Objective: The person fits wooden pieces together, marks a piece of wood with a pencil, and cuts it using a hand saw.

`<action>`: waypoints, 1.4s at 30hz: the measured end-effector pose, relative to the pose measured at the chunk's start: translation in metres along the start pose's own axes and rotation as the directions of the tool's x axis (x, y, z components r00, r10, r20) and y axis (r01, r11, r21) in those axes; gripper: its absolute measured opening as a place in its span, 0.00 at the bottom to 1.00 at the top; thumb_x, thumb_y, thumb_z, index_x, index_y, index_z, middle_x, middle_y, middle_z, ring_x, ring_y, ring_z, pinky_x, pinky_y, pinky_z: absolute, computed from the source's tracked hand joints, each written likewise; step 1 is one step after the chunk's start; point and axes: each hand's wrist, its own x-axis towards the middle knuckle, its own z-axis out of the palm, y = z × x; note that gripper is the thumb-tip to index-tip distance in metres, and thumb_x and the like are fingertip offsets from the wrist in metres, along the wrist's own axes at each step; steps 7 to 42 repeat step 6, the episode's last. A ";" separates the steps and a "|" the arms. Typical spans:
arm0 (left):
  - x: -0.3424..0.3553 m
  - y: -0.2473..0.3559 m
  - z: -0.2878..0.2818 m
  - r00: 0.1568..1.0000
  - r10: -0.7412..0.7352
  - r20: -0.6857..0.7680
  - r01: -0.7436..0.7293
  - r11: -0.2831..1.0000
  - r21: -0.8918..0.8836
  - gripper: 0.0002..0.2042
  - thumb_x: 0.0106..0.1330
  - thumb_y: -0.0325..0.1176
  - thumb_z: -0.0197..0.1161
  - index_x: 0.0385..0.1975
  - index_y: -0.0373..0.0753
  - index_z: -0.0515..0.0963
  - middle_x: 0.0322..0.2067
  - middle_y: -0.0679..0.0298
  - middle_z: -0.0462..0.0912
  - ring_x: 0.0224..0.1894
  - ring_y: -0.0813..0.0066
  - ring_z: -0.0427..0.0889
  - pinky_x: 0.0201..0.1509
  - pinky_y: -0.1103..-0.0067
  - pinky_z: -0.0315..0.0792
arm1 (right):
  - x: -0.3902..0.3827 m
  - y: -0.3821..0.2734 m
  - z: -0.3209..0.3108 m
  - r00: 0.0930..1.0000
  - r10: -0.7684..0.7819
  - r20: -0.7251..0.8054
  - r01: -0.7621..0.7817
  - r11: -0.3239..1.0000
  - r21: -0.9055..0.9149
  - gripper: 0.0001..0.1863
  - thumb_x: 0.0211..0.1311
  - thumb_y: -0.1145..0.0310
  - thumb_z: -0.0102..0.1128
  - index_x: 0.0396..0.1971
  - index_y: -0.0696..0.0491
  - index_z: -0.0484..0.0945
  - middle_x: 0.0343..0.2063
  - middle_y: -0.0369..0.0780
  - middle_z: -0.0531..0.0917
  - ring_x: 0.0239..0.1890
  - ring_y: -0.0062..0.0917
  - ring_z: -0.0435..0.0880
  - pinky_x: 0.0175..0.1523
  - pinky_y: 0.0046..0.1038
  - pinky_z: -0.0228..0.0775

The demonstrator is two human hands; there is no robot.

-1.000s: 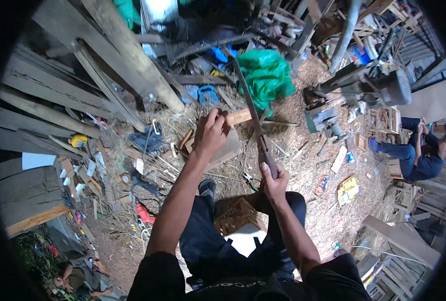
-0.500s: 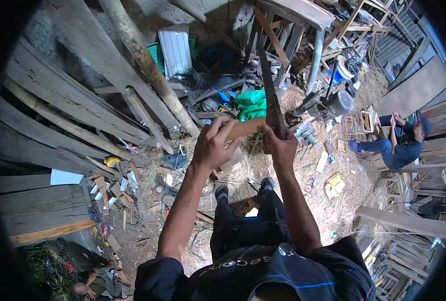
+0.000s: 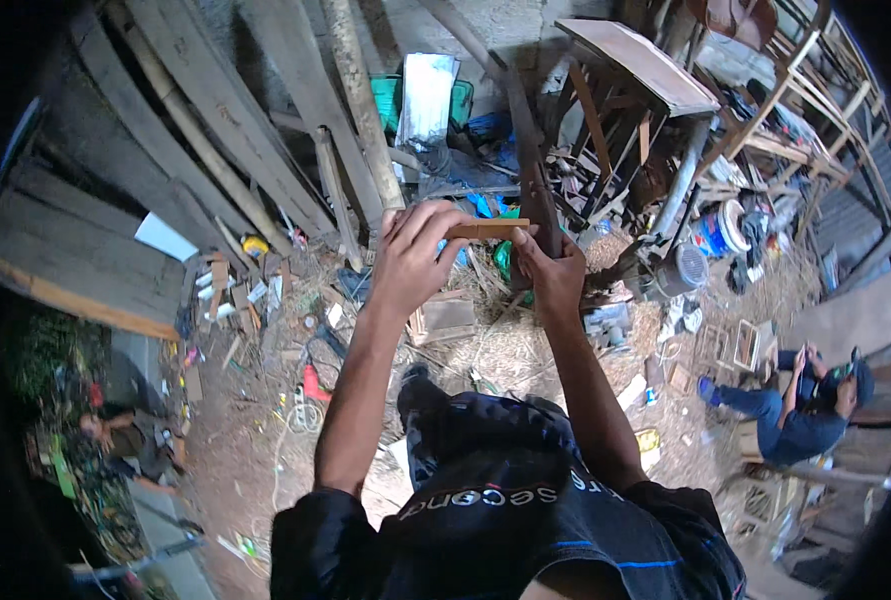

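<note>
Held up in front of me is a small flat piece of light wood [image 3: 487, 230], seen nearly edge-on. My left hand [image 3: 410, 258] grips its left end with bent fingers. At its right end, the thumb of my right hand [image 3: 555, 280] touches or nearly touches the wood. That same hand is closed around the lower end of a long, dark, tapering blade [image 3: 530, 165], which points up and away. Whether it is a saw or another kind of blade I cannot tell. My right fingers partly hide its lower end.
Long planks [image 3: 255, 130] and poles lean at the left. A wooden table [image 3: 645, 70] stands ahead on the right, near a white-and-blue bucket [image 3: 720, 230]. A red-handled power tool [image 3: 314, 383] lies among floor scraps. One person [image 3: 795, 410] sits at the right; another [image 3: 130, 440] is at lower left.
My view has swung, so the surroundings sit differently. The wood piece has turned from its broad face to its edge. The blade stays in my right hand.
</note>
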 end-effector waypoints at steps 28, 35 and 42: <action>-0.026 0.110 0.006 0.961 -0.251 -0.116 0.254 0.967 0.010 0.18 0.49 0.26 0.73 0.41 0.42 0.79 0.42 0.63 0.80 0.46 0.62 0.79 0.53 0.66 0.64 | -0.019 -0.049 -0.060 0.970 -0.001 0.241 0.007 1.000 -0.025 0.13 0.54 0.66 0.72 0.31 0.57 0.79 0.19 0.29 0.77 0.18 0.11 0.71 0.24 0.14 0.60; -0.026 0.110 0.006 0.961 -0.251 -0.116 0.254 0.967 0.010 0.18 0.49 0.26 0.73 0.41 0.42 0.79 0.42 0.63 0.80 0.46 0.62 0.79 0.53 0.66 0.64 | -0.019 -0.049 -0.060 0.970 -0.001 0.241 0.007 1.000 -0.025 0.13 0.54 0.66 0.72 0.31 0.57 0.79 0.19 0.29 0.77 0.18 0.11 0.71 0.24 0.14 0.60; -0.026 0.110 0.006 0.961 -0.251 -0.116 0.254 0.967 0.010 0.18 0.49 0.26 0.73 0.41 0.42 0.79 0.42 0.63 0.80 0.46 0.62 0.79 0.53 0.66 0.64 | -0.019 -0.049 -0.060 0.970 -0.001 0.241 0.007 1.000 -0.025 0.13 0.54 0.66 0.72 0.31 0.57 0.79 0.19 0.29 0.77 0.18 0.11 0.71 0.24 0.14 0.60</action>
